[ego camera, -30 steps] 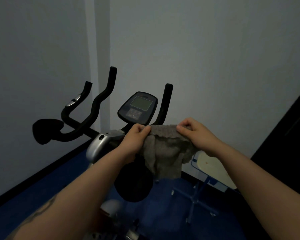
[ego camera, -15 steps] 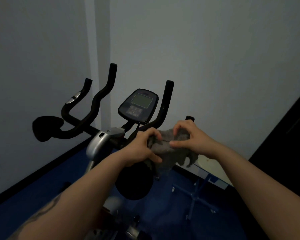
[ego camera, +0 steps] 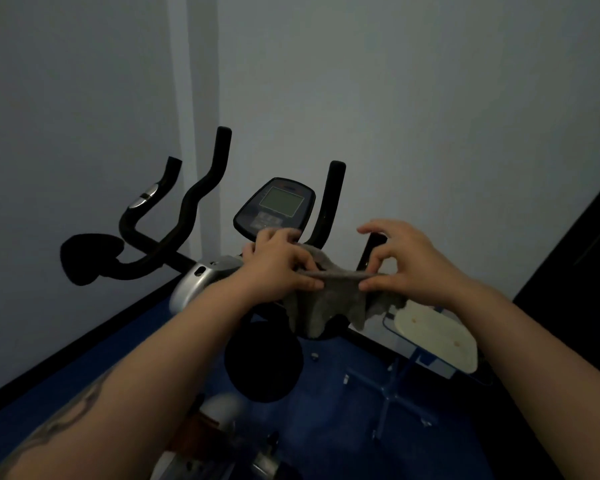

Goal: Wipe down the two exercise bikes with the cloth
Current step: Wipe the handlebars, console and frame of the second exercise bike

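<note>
Hanging limp between both hands, the cloth point(ego camera: 329, 299) looked soft and light; left hand point(ego camera: 278, 268) and right hand point(ego camera: 409, 265) pinched its folded top edge, best hold.

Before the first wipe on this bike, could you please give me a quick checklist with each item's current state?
1. Cloth held: ok, left hand and right hand both pinch its top edge.
2. Cloth folded into a pad: not ok, it hangs loose.
3. Console within sight: ok, just behind the hands.
4. Cloth touching the bike: cannot tell.
5. Cloth damp: cannot tell.
</note>
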Demonstrator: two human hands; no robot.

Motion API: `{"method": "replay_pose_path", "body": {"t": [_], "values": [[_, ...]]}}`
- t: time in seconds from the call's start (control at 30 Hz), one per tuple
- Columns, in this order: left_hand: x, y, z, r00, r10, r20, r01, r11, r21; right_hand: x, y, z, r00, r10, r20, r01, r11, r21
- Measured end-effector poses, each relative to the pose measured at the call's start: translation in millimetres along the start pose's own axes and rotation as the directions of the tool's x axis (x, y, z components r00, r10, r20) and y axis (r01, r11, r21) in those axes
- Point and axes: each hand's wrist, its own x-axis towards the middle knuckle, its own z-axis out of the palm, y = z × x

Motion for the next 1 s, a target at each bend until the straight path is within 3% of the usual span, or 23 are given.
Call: {"method": "replay_pose_path", "body": {"t": [0.1,0.23,0.37,0.43,0.53,0.63,0.73,0.8,0.87,0.9,0.93,1.0], "values": [[7,1,-13,0.994,0.095,-0.058,-0.089,0.99,0.11,1,-1,-14,0.997,-0.044,-0.058,0.046,0.998,0.037],[14,3,-16,0.985,0.16,-0.067,-0.147,0.974,0.169,3,0,-14,0.999,-0.026,-0.023,0.029,0.99,0.141],[14,3,-8,0.992,0.109,-0.061,-0.115,0.988,-0.107,1,-1,-6,0.996,0.083,0.039,-0.089,0.974,0.206],[12,2,-1,0.996,0.059,-0.068,-0.073,0.967,-0.242,0,-1,-2,0.991,0.123,0.05,-0.129,0.98,0.152],[10,-2,12,0.992,-0.004,-0.125,-0.041,0.935,-0.351,3,-3,7,0.978,0.209,0.017,-0.21,0.976,0.053],[7,-2,27,0.974,-0.093,-0.206,-0.002,0.908,-0.419,5,-8,24,0.93,0.366,-0.037,-0.358,0.923,0.142],[1,8,48,0.956,-0.119,-0.269,-0.021,0.884,-0.468,11,-18,43,0.83,0.557,-0.02,-0.484,0.738,0.471],[-4,18,61,0.97,-0.044,-0.237,-0.081,0.868,-0.49,13,-26,49,0.748,0.65,0.133,-0.5,0.42,0.757],[-7,20,71,0.982,0.068,-0.174,-0.149,0.85,-0.506,14,-30,49,0.712,0.634,0.302,-0.459,0.094,0.884],[-8,18,74,0.985,0.109,-0.13,-0.16,0.851,-0.499,13,-29,49,0.711,0.614,0.342,-0.433,-0.001,0.901],[-10,16,76,0.988,0.133,-0.075,-0.152,0.858,-0.491,13,-27,50,0.723,0.599,0.343,-0.412,-0.024,0.911],[-15,9,79,0.982,0.184,0.044,-0.136,0.848,-0.511,11,-25,53,0.754,0.599,0.271,-0.404,0.097,0.91]]}}
